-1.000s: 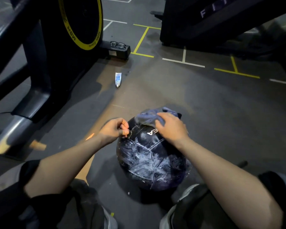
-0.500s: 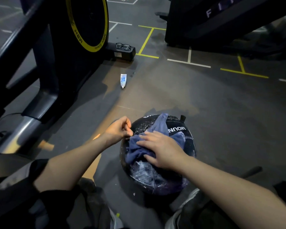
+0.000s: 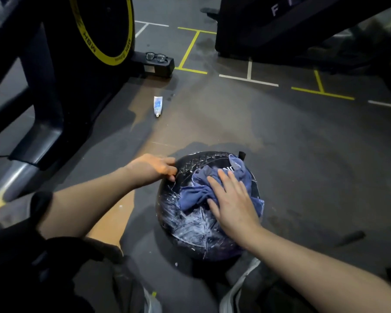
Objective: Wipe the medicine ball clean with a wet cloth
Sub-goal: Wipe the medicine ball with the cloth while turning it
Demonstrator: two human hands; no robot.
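Note:
A black medicine ball (image 3: 190, 231) streaked with white smears rests on the gym floor between my knees. A crumpled blue cloth (image 3: 196, 193) lies over its top and right side. My right hand (image 3: 233, 204) presses flat on the cloth with the fingers spread. My left hand (image 3: 152, 168) rests against the ball's upper left edge, fingers curled, steadying it. White lettering on the ball is partly hidden by the cloth.
A small white and blue tube (image 3: 157, 106) lies on the floor ahead. An exercise bike with a yellow-rimmed wheel (image 3: 104, 30) stands at the left; glasses (image 3: 156, 57) sit on its foot. Another dark machine (image 3: 280, 26) stands at the back right.
My right hand has dragged the cloth from the ball's far top down toward me and to the right. My left hand has stayed at the ball's left edge.

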